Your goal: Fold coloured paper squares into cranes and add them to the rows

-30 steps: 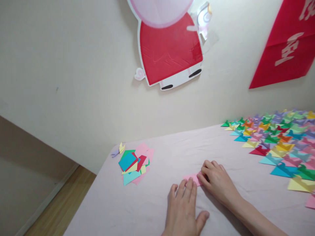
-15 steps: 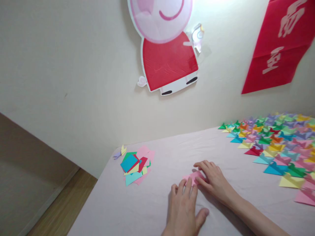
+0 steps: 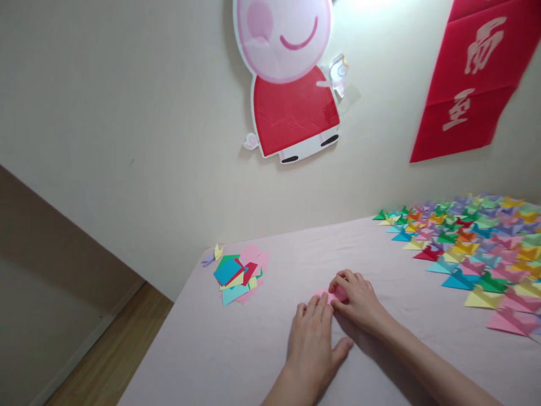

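Observation:
A small sheet of pink paper (image 3: 340, 293) lies on the table under my fingertips, its right part curling upward. My left hand (image 3: 311, 338) rests on the paper's left part with fingers stretched out flat and the thumb spread to the side. At the right edge, my right hand (image 3: 357, 296) pinches the paper between thumb and fingers and bends it up. Part of the sheet is hidden beneath both hands.
Loose coloured paper sheets (image 3: 240, 276) lie in a pile at the left, with small folded yellow and purple papers (image 3: 213, 255) behind. Rows of folded paper cranes (image 3: 473, 242) cover the table's right side. A wall (image 3: 181, 141) rises along the back edge.
My right hand's fingers have closed on the pink paper's right edge and raised it from lying flat. My left hand stays on the sheet. The view has shifted slightly.

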`<state>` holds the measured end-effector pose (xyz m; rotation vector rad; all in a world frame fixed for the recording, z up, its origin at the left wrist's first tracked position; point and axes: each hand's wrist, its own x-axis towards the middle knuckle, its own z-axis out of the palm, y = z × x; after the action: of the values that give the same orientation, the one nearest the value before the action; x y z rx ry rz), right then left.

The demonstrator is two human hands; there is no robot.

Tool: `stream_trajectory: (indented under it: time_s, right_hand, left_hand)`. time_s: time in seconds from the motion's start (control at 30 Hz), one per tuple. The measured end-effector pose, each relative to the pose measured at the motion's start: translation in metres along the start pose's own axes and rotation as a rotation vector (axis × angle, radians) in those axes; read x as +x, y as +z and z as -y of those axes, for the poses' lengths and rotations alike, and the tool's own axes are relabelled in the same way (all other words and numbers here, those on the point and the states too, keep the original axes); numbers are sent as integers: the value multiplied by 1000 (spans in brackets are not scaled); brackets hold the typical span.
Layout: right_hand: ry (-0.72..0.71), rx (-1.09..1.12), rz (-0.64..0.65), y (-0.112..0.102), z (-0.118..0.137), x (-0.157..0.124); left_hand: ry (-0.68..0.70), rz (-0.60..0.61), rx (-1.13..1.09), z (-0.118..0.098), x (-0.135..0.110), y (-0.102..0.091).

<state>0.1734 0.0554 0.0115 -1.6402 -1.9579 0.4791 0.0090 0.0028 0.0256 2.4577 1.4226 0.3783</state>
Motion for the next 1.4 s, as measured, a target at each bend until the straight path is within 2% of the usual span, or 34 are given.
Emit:
stream_trajectory:
  time_s: [0.23, 0.67, 0.73, 0.83, 0.93, 1.03, 1.3, 1.4]
  right_hand:
    - [-12, 45, 19, -1, -16, 6]
    - [-65, 268, 42, -3, -43, 10]
    - [-69, 307, 34, -3, -45, 9]
    - [-70, 362, 19, -1, -48, 10]
    - [-67, 416, 9, 0, -50, 11]
    - [-66, 479, 4, 1, -51, 11]
    - [-62, 601, 32, -11, -53, 14]
    - [-105, 487, 50, -21, -44, 14]
  left_hand:
    - [1, -70, 42, -1, -2, 2]
    - [-111, -106, 160, 15, -23, -14]
    - [-148, -106, 150, 13, -16, -16]
    - [-226, -130, 88, 7, 6, -15]
    - [-240, -153, -15, 4, 32, -8]
    - [-234, -125, -64, 6, 49, 1]
    - [-173, -284, -248, 16, 47, 18]
    - [-153, -333, -277, 13, 45, 16]
